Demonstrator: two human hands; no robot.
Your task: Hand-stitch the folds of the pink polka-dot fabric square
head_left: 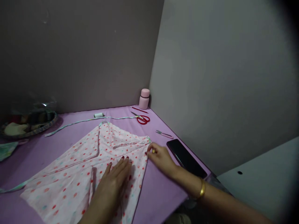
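A pale pink cloth piece with red, orange and blue dots [70, 177] lies spread on the table, with folded layers and a greenish tie at its left end. My left hand [114, 179] rests flat on the cloth near its middle, fingers stretched out. At the cloth's right edge, my right hand [161, 157] pinches the fabric between thumb and fingers, just below a green-trimmed corner. A thin pale green fabric strip [93, 119] runs across the table behind the cloth, its right end by the scissors.
Red-handled scissors [143, 119], a red pencil [139, 109], a white thread spool [98, 115] and a pink bottle [144, 99] stand or lie behind. Thread snips [164, 134] and a black phone [186, 158] are at right. A basket [51, 123] is at left; walls border the purple-covered table [161, 193].
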